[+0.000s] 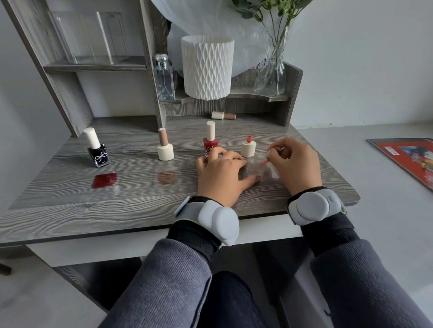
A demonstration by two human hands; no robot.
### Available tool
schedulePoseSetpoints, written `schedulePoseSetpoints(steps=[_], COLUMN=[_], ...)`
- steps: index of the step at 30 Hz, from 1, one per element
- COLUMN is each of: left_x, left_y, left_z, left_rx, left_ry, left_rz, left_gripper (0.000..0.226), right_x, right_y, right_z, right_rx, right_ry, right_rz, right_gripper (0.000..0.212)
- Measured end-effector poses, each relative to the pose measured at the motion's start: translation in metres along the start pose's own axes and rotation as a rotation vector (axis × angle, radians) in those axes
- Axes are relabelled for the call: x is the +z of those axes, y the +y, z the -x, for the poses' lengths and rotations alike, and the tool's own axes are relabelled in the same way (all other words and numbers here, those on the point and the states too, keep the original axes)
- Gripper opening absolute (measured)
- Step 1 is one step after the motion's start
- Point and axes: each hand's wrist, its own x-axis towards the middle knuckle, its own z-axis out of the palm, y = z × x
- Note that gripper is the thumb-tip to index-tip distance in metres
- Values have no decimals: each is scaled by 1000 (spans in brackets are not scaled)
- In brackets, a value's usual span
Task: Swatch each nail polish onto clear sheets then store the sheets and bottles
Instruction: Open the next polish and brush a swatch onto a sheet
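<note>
Nearest to me, my left hand lies flat on the table, fingers spread, its thumb tip at the near edge of a clear sheet, pinning it as far as I can judge. My right hand hovers just beside it, its fingers curled and pinching a small brush whose pink-red tip points down at that sheet. I cannot tell whether the bristles are touching it. I see only a pale smear on this sheet, so I judge this swatch as barely begun.

To the left in the same row, two swatches look done: a brown swatch on a clear sheet, and further left a dark red swatch.

Behind that row stand four bottles. The black bottle is behind the dark red patch, and the brown-capped bottle is behind the brown one. The red bottle is capped, with my left fingertips right in front of it. The short cream bottle, with its coral top showing, is just behind the sheet in hand. My left hand hides any sheet that might lie before the red bottle, so I cannot say whether that colour is done.

Further back, one more small bottle lies on its side under the shelf. It may need a swatch too.

By my reckoning the task is about halfway. At least this colour is left to paint, and all the storing of sheets and bottles remains.
</note>
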Motion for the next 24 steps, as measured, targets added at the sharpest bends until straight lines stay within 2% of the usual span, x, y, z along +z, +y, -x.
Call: schedulePoseSetpoints(steps=[4,6,9,11,15,19,24], left_x=[0,0,1,0,0,0,-3], left_y=[0,0,0,1,1,1,2], left_z=[0,0,0,-1,0,0,0], left_rx=[-5,-6,-10,-12,-2,-4,-21], left_ry=[-6,-2,2,-3,5,-5,22], left_rz=[-3,1,-1,-3,-1,4,39], left_gripper=[54,54,53,52,52,50,43], right_x=[-6,-5,0,0,-2,-7,-11], right_y=[-5,-6,-6,-5,-4,-8,-9], right_z=[0,1,2,2,2,2,2], right_rx=[46,27,-26,-33,10,81,145], right_ry=[129,51,-113,-142,-36,131,217], right_rz=[-169,-201,-91,-28,-7,-158,-302], right_gripper=[10,11,9,8,9,10,11])
